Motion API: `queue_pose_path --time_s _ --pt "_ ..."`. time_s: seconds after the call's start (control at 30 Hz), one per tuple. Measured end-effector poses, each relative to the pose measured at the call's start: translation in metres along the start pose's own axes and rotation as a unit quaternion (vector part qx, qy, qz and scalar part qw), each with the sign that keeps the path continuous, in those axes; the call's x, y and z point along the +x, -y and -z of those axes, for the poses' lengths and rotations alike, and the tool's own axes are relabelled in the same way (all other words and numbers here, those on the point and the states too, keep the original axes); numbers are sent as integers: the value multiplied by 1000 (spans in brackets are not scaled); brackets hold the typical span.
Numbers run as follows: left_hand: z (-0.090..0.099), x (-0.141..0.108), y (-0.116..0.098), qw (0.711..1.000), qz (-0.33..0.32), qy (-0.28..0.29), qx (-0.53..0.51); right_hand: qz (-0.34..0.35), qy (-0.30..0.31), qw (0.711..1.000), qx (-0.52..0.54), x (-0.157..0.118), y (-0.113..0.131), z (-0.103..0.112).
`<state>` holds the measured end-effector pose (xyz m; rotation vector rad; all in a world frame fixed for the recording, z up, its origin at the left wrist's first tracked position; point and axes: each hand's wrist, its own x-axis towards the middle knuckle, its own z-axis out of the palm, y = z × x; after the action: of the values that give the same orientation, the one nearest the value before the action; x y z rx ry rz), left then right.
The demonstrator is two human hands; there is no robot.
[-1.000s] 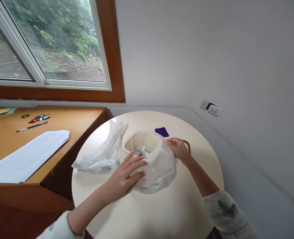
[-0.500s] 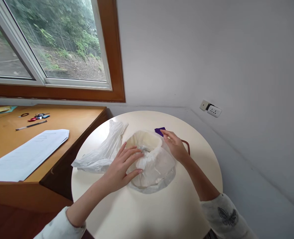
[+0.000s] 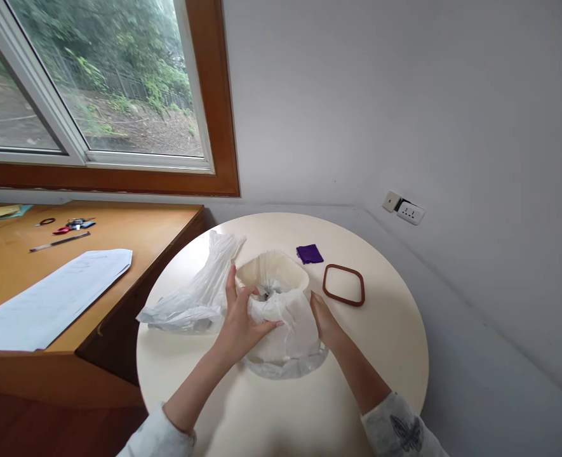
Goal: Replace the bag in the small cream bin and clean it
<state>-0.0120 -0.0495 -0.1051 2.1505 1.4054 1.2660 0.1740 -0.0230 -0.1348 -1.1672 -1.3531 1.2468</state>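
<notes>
A small cream trash bin [image 3: 281,265] stands on the round table, lined with a thin white plastic bag [image 3: 293,330] that is folded over its rim and hangs bunched around the outside. My left hand [image 3: 242,317] grips the bag at the near left rim, thumb outside and some fingers bent over the edge. Against the right side of the bin presses my right hand [image 3: 326,320], closed on the draped bag, its fingertips partly hidden. Just right of that hand lies a brown rounded-square ring [image 3: 328,293]. Behind the bin is a folded purple cloth [image 3: 310,254].
A crumpled white plastic bag [image 3: 190,301] lies on the round table [image 3: 385,355], left of the bin. On the wooden desk [image 3: 166,219] at left are paper sheets [image 3: 61,298], a pen [image 3: 60,241] and keys [image 3: 75,225]. A wall with a socket [image 3: 410,212] borders the right.
My right hand has come down from near the purple cloth to the bin's right side, uncovering the brown ring. My left hand has curled its fingers over the rim.
</notes>
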Motion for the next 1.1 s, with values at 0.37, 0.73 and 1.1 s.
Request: queue_pose_path --time_s 0.37,0.73,1.1 --pt "-21 -9 24 977 149 -3 -154 51 8 984 -173 -13 -17 3" --pt "-34 -19 68 989 89 107 -48 72 -67 854 -511 -11 -40 8" --pt "21 -3 25 984 59 118 -119 212 -197 929 -232 -12 16 32"
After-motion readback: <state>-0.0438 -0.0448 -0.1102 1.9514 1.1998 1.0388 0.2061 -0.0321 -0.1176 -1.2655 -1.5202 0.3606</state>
